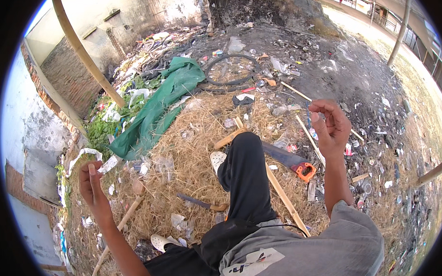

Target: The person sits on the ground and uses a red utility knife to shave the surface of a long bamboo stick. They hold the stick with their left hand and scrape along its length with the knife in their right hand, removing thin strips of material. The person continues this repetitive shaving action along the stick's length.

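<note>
My left hand point(92, 185) is raised at the left, its fingers loosely bent and apart, with nothing visible in it. On the right my right hand point(333, 129) is also raised, fingers curled, the thumb apart from them; it too shows nothing held. Below and left of the right hand lies a handsaw point(286, 157) with an orange handle, partly behind my bent knee. A blade with a wooden handle point(200, 202) rests on dry grass between my legs. A split bamboo pole point(284, 194) runs beside my right leg. Near my left forearm lies a long wooden stick point(118, 229).
A green tarp point(154, 111) lies ahead on the left, beside a black tyre-like ring point(232, 69). Thin bamboo strips point(310, 137) lie near my right hand. Litter covers the dark ground point(316, 66). A slanted pole point(84, 50) stands at the far left, with walls behind.
</note>
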`<state>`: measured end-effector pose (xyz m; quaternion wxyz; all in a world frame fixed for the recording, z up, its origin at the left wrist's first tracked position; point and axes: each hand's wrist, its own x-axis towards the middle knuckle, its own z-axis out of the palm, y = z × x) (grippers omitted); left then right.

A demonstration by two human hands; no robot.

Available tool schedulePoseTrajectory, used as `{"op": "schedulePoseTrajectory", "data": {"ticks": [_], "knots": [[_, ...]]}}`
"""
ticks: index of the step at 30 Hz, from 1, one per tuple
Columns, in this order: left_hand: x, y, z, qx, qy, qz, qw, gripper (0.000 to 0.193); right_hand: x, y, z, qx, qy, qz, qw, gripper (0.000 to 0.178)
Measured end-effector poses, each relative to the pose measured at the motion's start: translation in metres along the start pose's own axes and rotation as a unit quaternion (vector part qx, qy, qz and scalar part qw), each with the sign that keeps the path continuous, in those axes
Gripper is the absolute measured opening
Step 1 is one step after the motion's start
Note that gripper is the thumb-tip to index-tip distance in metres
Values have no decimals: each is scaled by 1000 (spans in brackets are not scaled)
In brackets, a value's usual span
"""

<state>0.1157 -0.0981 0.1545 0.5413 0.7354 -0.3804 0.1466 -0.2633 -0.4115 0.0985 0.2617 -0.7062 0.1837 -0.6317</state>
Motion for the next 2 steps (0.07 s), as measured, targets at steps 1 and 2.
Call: {"op": "schedulePoseTrajectory", "data": {"ticks": [1, 2], "knots": [[0, -14, -20, 28, 7, 4, 1000, 29, 19, -30, 13, 58, -11, -79, 995, 23], [-3, -25, -49, 62, 19, 7, 998, 29, 36, -59, 24, 124, -20, -156, 980, 26]]}}
